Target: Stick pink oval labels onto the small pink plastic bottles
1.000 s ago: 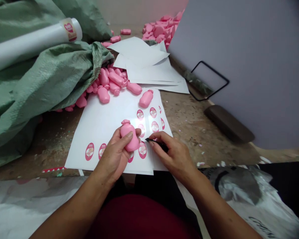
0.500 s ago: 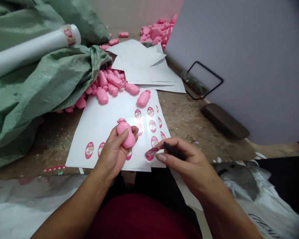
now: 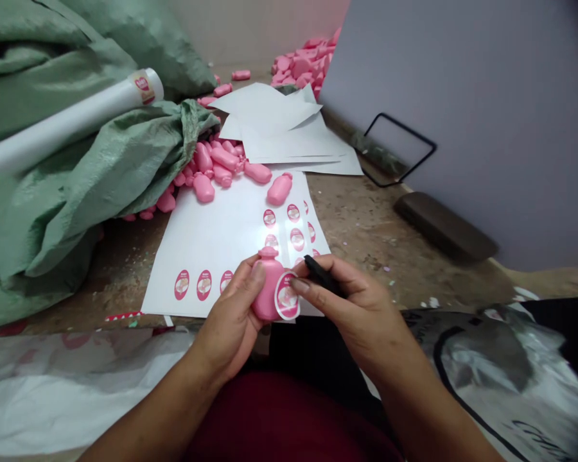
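Observation:
A pink bottle (image 3: pixel 266 290) stands nearly upright in my left hand (image 3: pixel 234 314), thumb on its front. My right hand (image 3: pixel 349 308) pinches an oval pink-and-white sticker (image 3: pixel 288 296) at its upper right edge, and the sticker overlaps the bottle's right side. Whether it touches the bottle cannot be told. A black tool (image 3: pixel 324 276) is also held in my right hand, its tip pointing up and left. Under and beyond the hands is a white sticker sheet (image 3: pixel 212 237) with oval stickers along its near edge and right side.
Pink bottles (image 3: pixel 221 157) spill from a green sack (image 3: pixel 144 144) at the left, with a white roll (image 3: pixel 77 119) on top. Behind lie loose white sheets (image 3: pixel 279 128). A black wire frame (image 3: pixel 433 149) and dark brown case (image 3: pixel 446 224) are at the right.
My left hand has moved right and turned the bottle more upright. The sticker in my right hand has come up against or before the bottle, its printed face now visible. The view has shifted slightly.

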`<state>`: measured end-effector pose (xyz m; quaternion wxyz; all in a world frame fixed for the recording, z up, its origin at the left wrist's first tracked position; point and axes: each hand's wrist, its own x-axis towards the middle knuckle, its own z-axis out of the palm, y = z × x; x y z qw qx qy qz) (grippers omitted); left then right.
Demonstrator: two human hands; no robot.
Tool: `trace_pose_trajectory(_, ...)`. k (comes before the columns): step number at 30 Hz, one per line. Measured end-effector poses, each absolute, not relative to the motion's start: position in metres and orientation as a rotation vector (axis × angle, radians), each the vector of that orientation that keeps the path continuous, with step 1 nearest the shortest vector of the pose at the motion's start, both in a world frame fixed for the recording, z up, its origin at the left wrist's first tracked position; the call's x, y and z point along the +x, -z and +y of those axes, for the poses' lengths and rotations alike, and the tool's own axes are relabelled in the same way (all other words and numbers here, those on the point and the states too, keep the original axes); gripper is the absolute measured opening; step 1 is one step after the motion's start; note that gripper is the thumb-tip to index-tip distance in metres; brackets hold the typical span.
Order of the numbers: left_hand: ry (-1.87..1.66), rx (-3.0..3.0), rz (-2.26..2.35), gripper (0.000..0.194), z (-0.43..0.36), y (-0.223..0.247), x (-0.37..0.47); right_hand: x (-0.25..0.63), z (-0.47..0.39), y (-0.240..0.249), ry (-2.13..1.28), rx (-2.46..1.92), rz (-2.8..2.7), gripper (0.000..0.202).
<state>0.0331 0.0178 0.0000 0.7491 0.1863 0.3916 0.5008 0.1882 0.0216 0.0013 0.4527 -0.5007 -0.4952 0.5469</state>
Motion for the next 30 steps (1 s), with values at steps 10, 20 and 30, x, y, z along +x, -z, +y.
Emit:
trace_pose_trajectory(10, -1.091, 0.363, 0.895, 0.036, 0.008, 0.0, 0.038, 0.178, 0.022, -0.003, -1.339, -1.242, -1.181, 0.023)
trace_pose_trajectory(20, -1.121, 0.383, 0.881, 0.037, 0.008, 0.001, 0.042, 0.174, 0.024, -0.001, -1.349, -1.246, -1.147, 0.022)
trace_pose_trajectory(30, -1.146, 0.508, 0.922, 0.041, 0.006, 0.004, 0.04, 0.173, 0.027, -0.002, -1.32, -1.239, -1.179, 0.02)
